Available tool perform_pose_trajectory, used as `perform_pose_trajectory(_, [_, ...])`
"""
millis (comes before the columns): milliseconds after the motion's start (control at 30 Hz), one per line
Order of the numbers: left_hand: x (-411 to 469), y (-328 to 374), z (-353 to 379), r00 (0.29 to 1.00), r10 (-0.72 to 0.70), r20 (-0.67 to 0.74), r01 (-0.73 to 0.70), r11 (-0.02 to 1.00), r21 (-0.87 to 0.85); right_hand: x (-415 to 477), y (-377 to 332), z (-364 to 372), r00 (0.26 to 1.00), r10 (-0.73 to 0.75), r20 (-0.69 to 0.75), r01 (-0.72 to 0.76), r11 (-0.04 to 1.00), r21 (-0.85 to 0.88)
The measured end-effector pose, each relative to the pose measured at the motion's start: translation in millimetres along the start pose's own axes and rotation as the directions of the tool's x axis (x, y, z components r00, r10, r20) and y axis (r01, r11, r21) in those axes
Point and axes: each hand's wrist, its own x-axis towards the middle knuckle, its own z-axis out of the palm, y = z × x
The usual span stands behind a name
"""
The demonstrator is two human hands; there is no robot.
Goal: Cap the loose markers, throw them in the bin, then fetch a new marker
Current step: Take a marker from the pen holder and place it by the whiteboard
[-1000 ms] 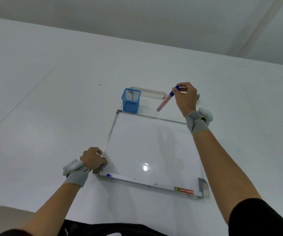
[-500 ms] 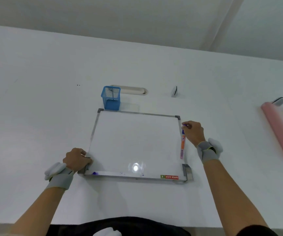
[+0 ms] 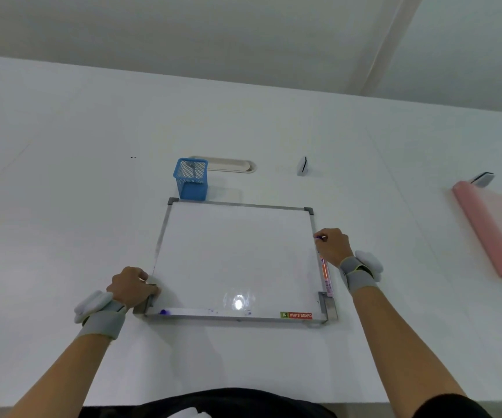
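A small whiteboard (image 3: 237,254) with a metal frame lies flat on the white table. My left hand (image 3: 132,286) grips its near left corner. My right hand (image 3: 332,245) is closed on the blue-capped end of a pink and orange marker (image 3: 325,273), which lies along the board's right edge and points toward me. A blue mesh pen holder (image 3: 191,178) stands just beyond the board's far left corner; only a thin grey item shows inside it.
A pink folder (image 3: 494,230) lies at the right edge of the table. A small white and black object (image 3: 303,166) stands behind the board's far right corner. A long oval slot (image 3: 231,165) sits behind the pen holder. The table's near edge is at my body.
My right hand brought the marker down from beside the pen holder to the board's right edge. Between half a second ago and now it barely moved. My left hand stayed on the corner.
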Motion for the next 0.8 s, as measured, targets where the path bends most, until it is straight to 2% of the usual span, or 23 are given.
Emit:
perform_pose_trajectory(133, [0.4,0.4,-0.6,1.000,-0.005,0.003,0.005,1.000,-0.004,0.7,-4.5,1.3,1.000,-0.006,-0.014,0.005,0.999,-0.034])
perform_pose_trajectory(300, [1.4,1.9,-1.0,1.000,-0.012,0.013,0.012,1.000,-0.017,-4.9,0.2,9.7,0.987,0.108,0.118,-0.081,0.974,-0.211])
perform_pose_trajectory(367, [2.2,2.3,-2.0,0.999,-0.024,0.030,0.025,1.000,-0.019,-10.6,3.4,14.5,0.984,0.156,0.090,-0.122,0.947,-0.298])
perform_pose_trajectory(600, [1.8,3.4,-4.7,0.997,-0.039,0.066,0.041,0.999,-0.032,-18.1,12.5,27.8,0.987,0.155,-0.038,-0.160,0.945,-0.287])
perform_pose_trajectory(800, [2.3,5.1,-5.9,0.995,-0.045,0.091,0.045,0.999,0.001,-14.3,12.9,30.8,0.977,0.204,-0.065,-0.214,0.931,-0.297])
